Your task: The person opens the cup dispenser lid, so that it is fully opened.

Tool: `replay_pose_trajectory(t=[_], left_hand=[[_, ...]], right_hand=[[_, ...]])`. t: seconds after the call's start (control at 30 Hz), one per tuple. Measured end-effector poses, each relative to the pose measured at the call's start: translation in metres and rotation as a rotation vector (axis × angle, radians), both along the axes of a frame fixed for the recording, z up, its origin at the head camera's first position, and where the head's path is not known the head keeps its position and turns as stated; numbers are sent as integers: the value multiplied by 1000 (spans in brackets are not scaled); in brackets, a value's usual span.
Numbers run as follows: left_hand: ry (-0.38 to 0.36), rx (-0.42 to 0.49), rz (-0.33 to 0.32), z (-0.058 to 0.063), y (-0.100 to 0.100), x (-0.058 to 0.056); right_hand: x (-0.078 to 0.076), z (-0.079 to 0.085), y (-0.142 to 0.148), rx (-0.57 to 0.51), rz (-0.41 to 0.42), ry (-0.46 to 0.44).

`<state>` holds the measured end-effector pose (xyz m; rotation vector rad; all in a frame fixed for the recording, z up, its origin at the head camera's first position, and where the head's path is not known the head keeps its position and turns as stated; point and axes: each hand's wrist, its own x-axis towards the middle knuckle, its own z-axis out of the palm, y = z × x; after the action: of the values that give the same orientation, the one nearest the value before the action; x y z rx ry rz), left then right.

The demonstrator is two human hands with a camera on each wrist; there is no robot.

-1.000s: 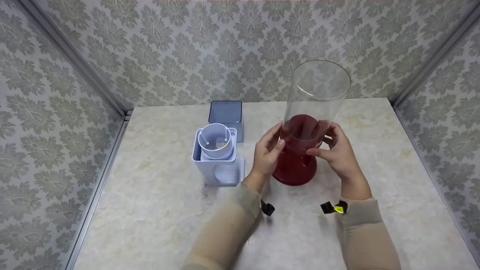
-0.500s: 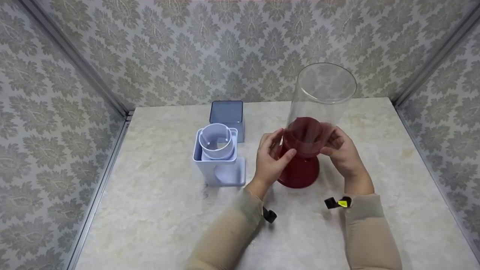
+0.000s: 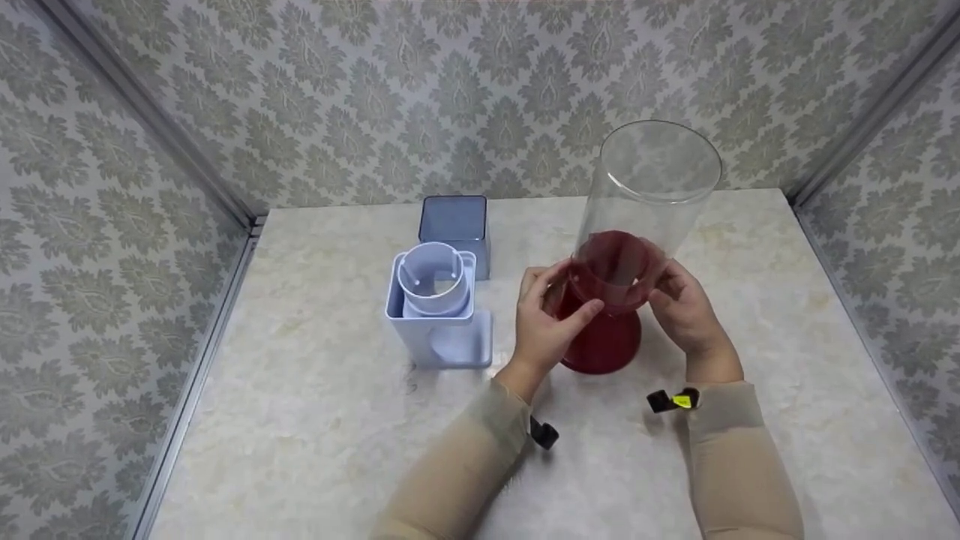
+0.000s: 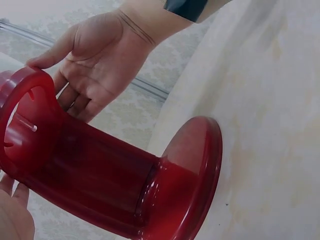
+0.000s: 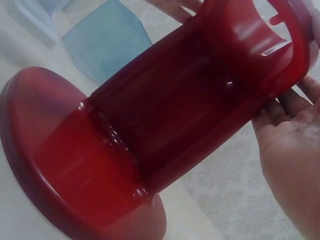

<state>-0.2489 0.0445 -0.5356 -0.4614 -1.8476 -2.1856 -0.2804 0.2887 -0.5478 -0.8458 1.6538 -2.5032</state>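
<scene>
A red plastic dispenser stand (image 3: pixel 600 345) with a round foot stands on the table, right of the middle in the head view. Rising from its collar (image 4: pixel 37 115) is a tall clear cylinder (image 3: pixel 652 180), open at the top and leaning right. My left hand (image 3: pixel 544 322) holds the left side where cylinder and collar meet, thumb in front. On the opposite side my right hand (image 3: pixel 690 315) grips at the same height, its fingers partly hidden behind the clear wall. Small tabs show inside the collar in the left wrist view. How deep the cylinder sits, I cannot tell.
Left of the hands is a pale blue dispenser (image 3: pixel 431 341) with a round ring in its square top. Right behind it stands a translucent blue square container (image 3: pixel 454 217). Patterned walls (image 3: pixel 480 90) enclose the table (image 3: pixel 315 420) at the back and sides.
The clear cylinder and red stand have shifted slightly right, with both hands still at the joint. My left thumb has come further across the front. The blue pieces stay where they were.
</scene>
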Motion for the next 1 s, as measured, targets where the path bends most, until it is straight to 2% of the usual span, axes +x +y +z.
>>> replay_pose_trajectory(t=[0.17,0.23,0.3,0.43,0.6,0.73,0.83,1.0], left_hand=[[21,9,-33,2,-4,-11],[18,13,-49,5,-6,-18],[-9,23,-78,9,-8,-25],[-73,14,-130,14,-9,-40],[-93,-31,-200,18,-9,-58],[-151,-33,-291,19,-10,-63],[-185,-28,-330,20,-11,-63],[-199,0,-337,18,-12,-58]], right_hand=[[2,6,-5,-90,33,45],[4,12,-9,-117,-8,56],[6,20,-12,-103,-91,64],[13,34,-15,27,-250,43],[19,43,-20,293,-300,-2],[22,45,-27,493,-361,20],[22,46,-30,544,-398,55],[21,44,-27,522,-400,101]])
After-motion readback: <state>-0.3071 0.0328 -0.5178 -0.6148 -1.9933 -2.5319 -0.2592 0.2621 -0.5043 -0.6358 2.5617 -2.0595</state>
